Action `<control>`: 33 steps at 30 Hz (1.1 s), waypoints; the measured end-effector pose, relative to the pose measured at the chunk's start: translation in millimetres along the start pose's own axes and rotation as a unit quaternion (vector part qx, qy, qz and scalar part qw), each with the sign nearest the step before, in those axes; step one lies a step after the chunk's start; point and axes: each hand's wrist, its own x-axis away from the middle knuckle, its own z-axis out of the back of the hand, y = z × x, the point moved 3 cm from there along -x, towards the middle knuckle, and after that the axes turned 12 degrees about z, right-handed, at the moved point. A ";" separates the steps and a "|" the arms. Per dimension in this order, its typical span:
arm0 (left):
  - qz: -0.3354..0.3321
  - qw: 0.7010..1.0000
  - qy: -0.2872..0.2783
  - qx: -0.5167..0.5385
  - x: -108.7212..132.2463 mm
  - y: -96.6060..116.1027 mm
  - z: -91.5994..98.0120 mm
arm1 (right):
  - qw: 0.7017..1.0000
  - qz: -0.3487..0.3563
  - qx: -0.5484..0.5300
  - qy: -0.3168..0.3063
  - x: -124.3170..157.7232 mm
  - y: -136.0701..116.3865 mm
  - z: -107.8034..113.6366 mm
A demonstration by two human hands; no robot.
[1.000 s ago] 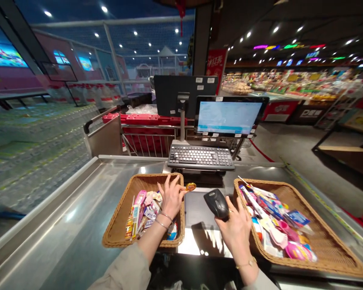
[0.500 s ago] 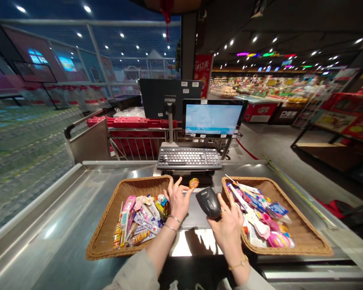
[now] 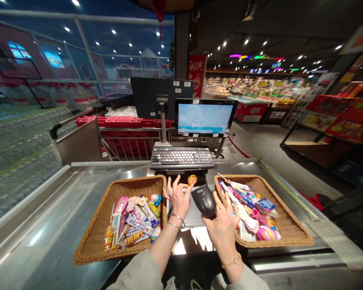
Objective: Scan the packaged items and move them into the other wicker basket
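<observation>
Left grip: left hand [image 3: 178, 198] is pinching a round orange sweet [image 3: 192, 179] between thumb and forefinger, other fingers fanning out
Right grip: right hand [image 3: 222, 223] is clasping a black scanner [image 3: 203, 200]
Sweet: hanging at 11 o'clock of the scanner, just beside its head
Scanner axis: running 5 to 11 o'clock
Flanks: left wicker basket [image 3: 104, 209] lying at 9 o'clock of the hands, right wicker basket [image 3: 287, 225] at 3 o'clock

I make out white Chinese characters on the red banner [image 3: 196, 66], too blurred to read; the monitor stickers [image 3: 183, 83] are illegible.
</observation>
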 end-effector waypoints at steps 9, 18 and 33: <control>0.017 1.000 -0.016 -0.008 2.7 8.3 -3.4 | 1.000 -0.003 -0.009 0.002 0.5 3.0 3.5; 0.024 0.999 0.005 0.024 4.0 10.9 -7.7 | 1.000 0.001 -0.003 0.023 -0.5 7.5 3.3; 0.026 0.999 -0.004 0.027 1.0 6.7 -10.3 | 1.000 0.003 -0.028 -0.011 -0.3 3.6 2.7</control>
